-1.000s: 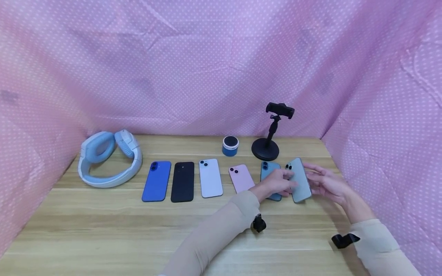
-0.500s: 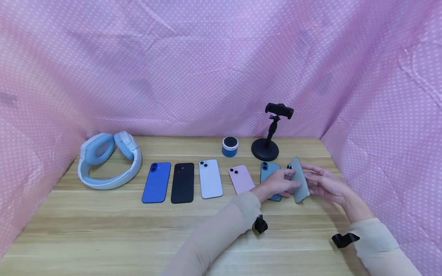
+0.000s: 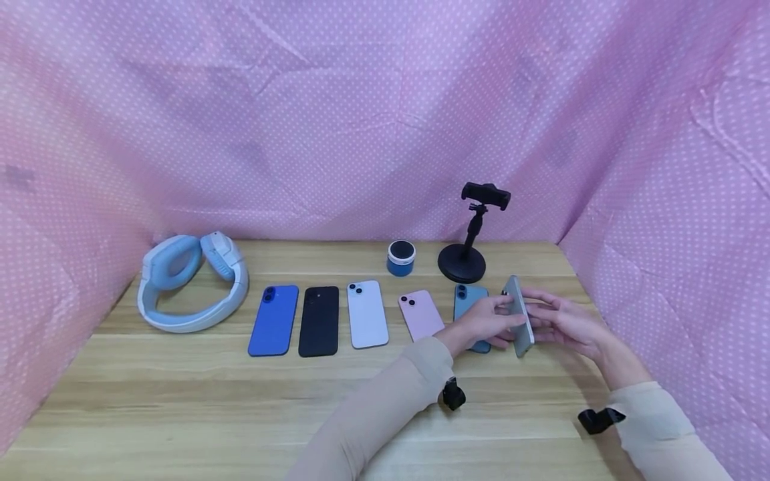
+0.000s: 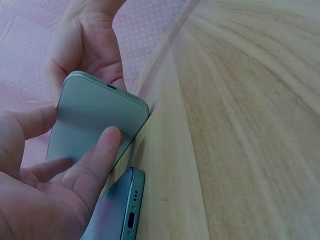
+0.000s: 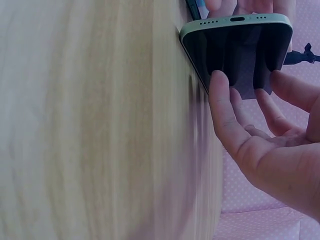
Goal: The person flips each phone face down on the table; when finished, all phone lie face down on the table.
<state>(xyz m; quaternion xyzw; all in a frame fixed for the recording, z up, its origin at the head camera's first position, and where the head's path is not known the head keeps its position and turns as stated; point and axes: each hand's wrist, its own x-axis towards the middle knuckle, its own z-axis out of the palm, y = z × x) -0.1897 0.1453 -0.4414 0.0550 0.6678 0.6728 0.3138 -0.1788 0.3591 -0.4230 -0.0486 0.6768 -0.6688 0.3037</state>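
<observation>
A: Where was the pale green phone?
B: Up on edge, right end of the tabletop, beside the teal phone.
A: Held how?
B: Neither closed: left hand pressed its back, right hand its screen, fingers extended.
A: Why 2 sides?
B: Probably opposing pressure, against toppling.

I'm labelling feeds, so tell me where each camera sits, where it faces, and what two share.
Head: worn on the head, facing forward and down over the wooden table; left hand, right hand and beige sleeves show.
Left wrist: worn there, facing the back of the pale green phone; left hand near, right hand beyond.
Right wrist: worn there, facing that phone's dark screen; right hand near, left hand partly beyond.
Shared: both wrist views show the phone's port end and parts of both hands.
</observation>
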